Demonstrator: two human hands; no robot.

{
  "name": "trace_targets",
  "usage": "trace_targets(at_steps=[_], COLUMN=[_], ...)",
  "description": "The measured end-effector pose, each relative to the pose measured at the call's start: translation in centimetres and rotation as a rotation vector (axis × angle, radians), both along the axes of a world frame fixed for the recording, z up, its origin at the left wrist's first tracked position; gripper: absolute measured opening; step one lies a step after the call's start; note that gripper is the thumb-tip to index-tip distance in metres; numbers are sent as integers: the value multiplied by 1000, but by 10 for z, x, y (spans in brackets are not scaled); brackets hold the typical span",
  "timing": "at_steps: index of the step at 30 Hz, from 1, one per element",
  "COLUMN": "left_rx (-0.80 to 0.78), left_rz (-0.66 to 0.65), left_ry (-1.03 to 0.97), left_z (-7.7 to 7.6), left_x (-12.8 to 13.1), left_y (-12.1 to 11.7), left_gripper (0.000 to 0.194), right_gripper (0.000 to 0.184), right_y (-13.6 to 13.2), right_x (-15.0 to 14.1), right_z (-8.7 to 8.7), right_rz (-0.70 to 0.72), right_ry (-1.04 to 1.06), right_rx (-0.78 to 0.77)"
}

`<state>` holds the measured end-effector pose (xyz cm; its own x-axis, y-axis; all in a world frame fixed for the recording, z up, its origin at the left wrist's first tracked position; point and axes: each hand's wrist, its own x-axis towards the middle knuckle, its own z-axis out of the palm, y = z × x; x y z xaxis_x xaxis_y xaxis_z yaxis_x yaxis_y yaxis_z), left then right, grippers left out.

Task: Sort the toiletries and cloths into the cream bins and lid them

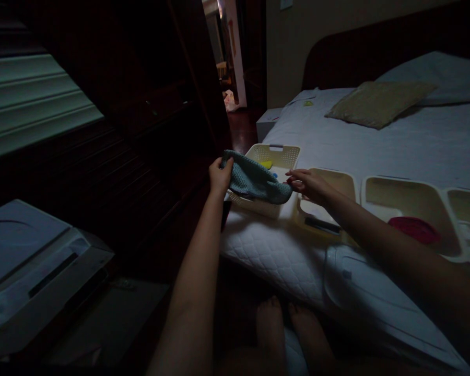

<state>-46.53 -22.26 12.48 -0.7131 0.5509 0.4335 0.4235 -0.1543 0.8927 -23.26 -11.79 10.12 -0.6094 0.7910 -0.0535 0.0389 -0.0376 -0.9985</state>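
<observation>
A grey-blue knitted cloth (254,180) is stretched between my two hands above a cream perforated basket (282,155) at the corner of the bed. My left hand (220,175) is closed on the cloth's left end. My right hand (309,185) pinches its right end with the fingertips. Something yellow (266,164) lies inside the basket behind the cloth.
Along the bed's edge to the right stand three cream bins: one (347,183) with a dark flat item (322,224), one (434,196) holding a red cloth (414,228), and a third (468,203). Pillows (379,103) lie farther back. A white box (27,261) sits at the left. My bare feet (290,329) are below.
</observation>
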Motion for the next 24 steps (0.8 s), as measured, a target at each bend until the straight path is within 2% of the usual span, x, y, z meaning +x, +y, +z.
trace_targets(at_steps=[3,7,10,13,16,21,24], left_rx=[6,8,18,62,89,83,90], left_rz=[29,27,-7,-48,-112,-187,-219], left_ry=[1,-16,-85,-196,-243,-254,-287], left_z=[-1,-3,-2,2,5,6,7], left_x=[-3,-6,-7,-8,-7,-3,1], left_y=[-2,-9,-12,-14,-14,-15,-15], left_gripper=[23,22,21,23,27,30,32], right_gripper=[24,37,41,42,44,64,58], right_y=[2,11,16,14,8,-3,-8], right_x=[6,14,16,13,9,7,6], right_z=[-5,-16,-20,-20,-17,-10,-8], right_rz=[-67,-175,-164,-94,-2,99,118], right_ry=[10,-18,-62,-143,-222,-260,-226], right_rx=[50,141,252,304,259,63,-86])
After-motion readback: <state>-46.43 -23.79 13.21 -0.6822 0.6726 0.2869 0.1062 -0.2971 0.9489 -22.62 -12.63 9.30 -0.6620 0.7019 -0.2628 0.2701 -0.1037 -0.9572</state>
